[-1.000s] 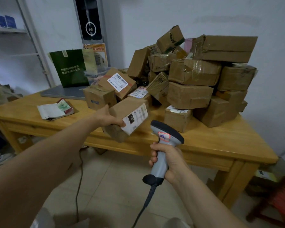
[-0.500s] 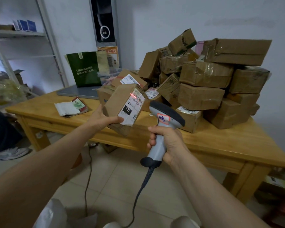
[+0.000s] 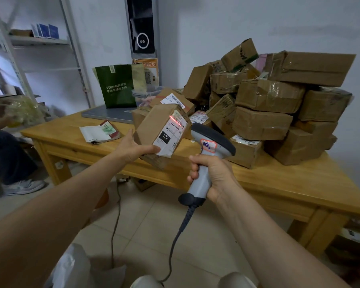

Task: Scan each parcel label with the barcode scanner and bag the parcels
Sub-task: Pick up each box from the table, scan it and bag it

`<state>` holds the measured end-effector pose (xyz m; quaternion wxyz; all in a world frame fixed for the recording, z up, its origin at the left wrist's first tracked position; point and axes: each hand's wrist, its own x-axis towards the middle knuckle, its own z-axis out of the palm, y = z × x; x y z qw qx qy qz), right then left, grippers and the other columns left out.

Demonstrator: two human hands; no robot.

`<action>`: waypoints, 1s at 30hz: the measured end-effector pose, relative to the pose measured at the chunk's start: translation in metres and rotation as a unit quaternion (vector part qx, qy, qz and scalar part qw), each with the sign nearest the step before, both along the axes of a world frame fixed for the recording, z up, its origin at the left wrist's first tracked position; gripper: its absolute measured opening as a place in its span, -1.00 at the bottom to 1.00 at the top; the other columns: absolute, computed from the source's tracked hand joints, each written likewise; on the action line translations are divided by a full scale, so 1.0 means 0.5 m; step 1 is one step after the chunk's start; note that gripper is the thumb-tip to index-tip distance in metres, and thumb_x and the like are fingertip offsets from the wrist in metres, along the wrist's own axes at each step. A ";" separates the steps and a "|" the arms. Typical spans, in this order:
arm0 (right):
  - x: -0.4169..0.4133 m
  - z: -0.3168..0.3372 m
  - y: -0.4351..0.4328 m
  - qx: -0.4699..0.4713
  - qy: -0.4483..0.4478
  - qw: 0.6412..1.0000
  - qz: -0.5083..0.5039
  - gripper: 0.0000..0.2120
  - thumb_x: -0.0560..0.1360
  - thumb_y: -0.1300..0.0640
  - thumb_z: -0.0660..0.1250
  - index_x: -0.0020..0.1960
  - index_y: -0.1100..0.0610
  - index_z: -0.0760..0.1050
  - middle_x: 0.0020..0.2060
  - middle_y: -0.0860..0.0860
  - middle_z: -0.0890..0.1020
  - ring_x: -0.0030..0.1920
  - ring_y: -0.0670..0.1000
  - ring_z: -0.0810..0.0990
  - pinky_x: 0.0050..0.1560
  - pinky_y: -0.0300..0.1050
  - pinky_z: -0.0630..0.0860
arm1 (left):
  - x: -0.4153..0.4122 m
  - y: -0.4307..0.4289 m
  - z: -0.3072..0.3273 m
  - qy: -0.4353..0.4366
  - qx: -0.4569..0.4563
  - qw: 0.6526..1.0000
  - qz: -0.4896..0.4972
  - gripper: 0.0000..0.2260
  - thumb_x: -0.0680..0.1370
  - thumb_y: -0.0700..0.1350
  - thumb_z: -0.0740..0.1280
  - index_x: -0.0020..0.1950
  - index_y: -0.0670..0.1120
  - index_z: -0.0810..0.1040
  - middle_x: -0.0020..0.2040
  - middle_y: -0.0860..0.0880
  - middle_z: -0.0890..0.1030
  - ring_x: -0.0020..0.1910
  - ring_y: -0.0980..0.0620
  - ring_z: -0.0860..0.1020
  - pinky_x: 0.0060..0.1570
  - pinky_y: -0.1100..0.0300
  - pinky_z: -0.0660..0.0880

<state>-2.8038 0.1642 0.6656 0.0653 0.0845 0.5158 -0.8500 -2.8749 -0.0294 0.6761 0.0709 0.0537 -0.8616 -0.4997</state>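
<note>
Head view. My left hand [image 3: 133, 149] grips the parcel [image 3: 154, 125] from its left side, holding it up over the near edge of the table [image 3: 279, 183]. My right hand [image 3: 214, 175] is clenched round the scanner [image 3: 211, 142], whose head sits just right of the parcel. The label [image 3: 173, 135] faces the scanner, its long axis tilted up-right, with a red beam crossing its upper end.
</note>
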 end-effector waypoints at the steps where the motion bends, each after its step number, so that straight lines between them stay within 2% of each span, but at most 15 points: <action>1: 0.000 0.001 -0.002 0.001 0.001 1.000 0.003 -0.81 0.41 0.33 0.40 -0.30 0.17 0.44 -0.54 0.02 0.50 -0.58 -0.05 0.43 -0.45 -0.19 0.49 | -0.004 -0.005 -0.005 -0.003 0.001 1.000 0.003 -0.07 0.39 -0.05 0.52 0.57 -0.12 0.00 0.51 -0.13 0.21 0.44 -0.14 0.25 0.36 -0.02 0.26; 4: 0.001 0.003 -0.012 0.006 0.016 1.000 0.012 -0.83 0.40 0.33 0.41 -0.28 0.17 0.46 -0.52 0.02 0.51 -0.57 -0.05 0.43 -0.45 -0.18 0.49 | -0.011 -0.030 -0.013 -0.008 0.017 1.000 0.020 0.01 0.36 0.02 0.54 0.59 -0.09 -0.05 0.53 -0.12 0.18 0.46 -0.15 0.23 0.40 -0.07 0.23; 7: 0.001 0.010 -0.033 0.007 0.033 0.999 0.033 -0.84 0.41 0.33 0.40 -0.27 0.16 0.46 -0.53 0.02 0.49 -0.58 -0.06 0.41 -0.46 -0.19 0.47 | 0.005 -0.081 -0.023 -0.001 0.108 0.993 0.043 0.05 0.23 0.18 0.57 0.56 -0.06 0.11 0.43 -0.04 0.36 0.34 -0.12 0.39 0.35 -0.08 0.36; 8: 0.001 0.011 -0.045 0.012 0.034 0.998 0.044 -0.84 0.41 0.34 0.40 -0.26 0.16 0.46 -0.54 0.02 0.48 -0.59 -0.06 0.40 -0.47 -0.20 0.46 | 0.019 -0.100 -0.029 0.006 0.159 0.986 0.058 0.01 0.21 0.21 0.57 0.54 -0.06 0.19 0.37 0.00 0.42 0.27 -0.08 0.46 0.27 -0.05 0.43; 11: 0.007 -0.001 -0.096 0.060 0.027 0.994 0.091 -0.84 0.42 0.34 0.38 -0.23 0.15 0.45 -0.52 0.02 0.47 -0.57 -0.05 0.39 -0.49 -0.20 0.45 | 0.069 -0.172 -0.076 0.012 0.255 0.958 0.131 -0.28 0.34 0.13 0.52 0.41 -0.07 0.38 0.17 -0.03 0.58 0.02 0.03 0.58 -0.06 0.12 0.55; 13: 0.016 -0.019 -0.140 0.100 0.022 0.985 0.137 -0.83 0.44 0.35 0.38 -0.23 0.15 0.45 -0.51 0.03 0.46 -0.54 -0.04 0.39 -0.48 -0.20 0.44 | 0.110 -0.234 -0.126 0.004 0.290 0.940 0.177 -0.34 0.38 0.11 0.49 0.40 -0.09 0.39 0.17 -0.06 0.58 -0.01 0.02 0.58 -0.10 0.15 0.56; 16: 0.030 -0.048 -0.208 0.147 0.007 0.968 0.205 -0.83 0.45 0.34 0.37 -0.24 0.16 0.45 -0.50 0.03 0.47 -0.52 -0.04 0.40 -0.48 -0.20 0.43 | 0.189 -0.329 -0.204 -0.011 0.301 0.919 0.253 -0.38 0.41 0.11 0.46 0.38 -0.10 0.39 0.20 -0.11 0.55 0.04 -0.03 0.56 -0.20 0.21 0.47; 18: 0.036 -0.068 -0.254 0.160 -0.011 0.958 0.237 -0.84 0.44 0.34 0.38 -0.23 0.16 0.45 -0.51 0.03 0.48 -0.55 -0.04 0.41 -0.50 -0.21 0.43 | 0.251 -0.398 -0.266 -0.036 0.330 0.889 0.316 -0.37 0.36 0.15 0.50 0.30 -0.12 0.42 0.14 -0.13 0.57 0.02 -0.07 0.58 -0.17 0.15 0.52; 20: 0.041 -0.090 -0.298 0.178 -0.026 0.950 0.256 -0.84 0.43 0.36 0.39 -0.24 0.18 0.46 -0.53 0.04 0.48 -0.57 -0.04 0.41 -0.49 -0.19 0.43 | 0.305 -0.455 -0.338 -0.097 0.367 0.849 0.368 -0.18 0.16 0.28 0.57 0.27 -0.10 0.43 0.12 -0.15 0.61 0.02 -0.13 0.61 -0.04 0.01 0.58; 21: 0.044 -0.101 -0.317 0.184 -0.032 0.946 0.265 -0.84 0.42 0.37 0.39 -0.25 0.20 0.46 -0.53 0.05 0.47 -0.57 -0.03 0.41 -0.49 -0.19 0.42 | 0.331 -0.478 -0.375 -0.123 0.386 0.831 0.382 -0.14 0.12 0.32 0.56 0.28 -0.08 0.43 0.10 -0.16 0.62 0.02 -0.16 0.62 0.00 -0.05 0.58; 23: 0.049 -0.122 -0.354 0.197 -0.038 0.939 0.281 -0.85 0.42 0.37 0.39 -0.23 0.21 0.46 -0.52 0.06 0.48 -0.57 -0.04 0.42 -0.49 -0.18 0.43 | 0.376 -0.498 -0.422 -0.161 0.395 0.802 0.417 -0.28 0.27 0.31 0.48 0.27 -0.06 0.40 0.06 -0.19 0.62 0.00 -0.17 0.61 -0.03 -0.06 0.56; 25: 0.053 -0.143 -0.383 0.208 -0.048 0.933 0.291 -0.87 0.42 0.36 0.40 -0.21 0.21 0.47 -0.51 0.06 0.49 -0.57 -0.04 0.43 -0.49 -0.18 0.44 | 0.406 -0.511 -0.470 -0.184 0.415 0.770 0.449 -0.37 0.35 0.27 0.44 0.25 -0.05 0.38 0.03 -0.20 0.60 -0.05 -0.17 0.60 -0.16 -0.04 0.54; 26: 0.054 -0.153 -0.394 0.210 -0.056 0.930 0.295 -0.87 0.42 0.36 0.39 -0.20 0.21 0.47 -0.51 0.07 0.48 -0.56 -0.03 0.42 -0.49 -0.18 0.43 | 0.416 -0.518 -0.488 -0.187 0.425 0.761 0.452 -0.37 0.34 0.26 0.46 0.25 -0.06 0.39 0.03 -0.20 0.60 -0.08 -0.17 0.59 -0.23 -0.03 0.53; 28: 0.051 -0.171 -0.412 0.216 -0.074 0.925 0.303 -0.86 0.43 0.37 0.39 -0.21 0.21 0.47 -0.50 0.08 0.47 -0.55 -0.02 0.41 -0.48 -0.18 0.42 | 0.425 -0.537 -0.532 -0.185 0.439 0.742 0.472 -0.21 0.22 0.27 0.52 0.32 -0.05 0.37 0.11 -0.19 0.58 -0.03 -0.19 0.58 -0.32 -0.02 0.54; 30: 0.045 -0.186 -0.426 0.224 -0.084 0.920 0.310 -0.86 0.43 0.38 0.38 -0.21 0.20 0.47 -0.52 0.08 0.47 -0.56 -0.02 0.40 -0.48 -0.18 0.41 | 0.429 -0.551 -0.557 -0.179 0.419 0.728 0.513 -0.16 0.26 0.21 0.53 0.42 -0.05 0.28 0.22 -0.15 0.51 0.12 -0.21 0.52 -0.26 -0.02 0.52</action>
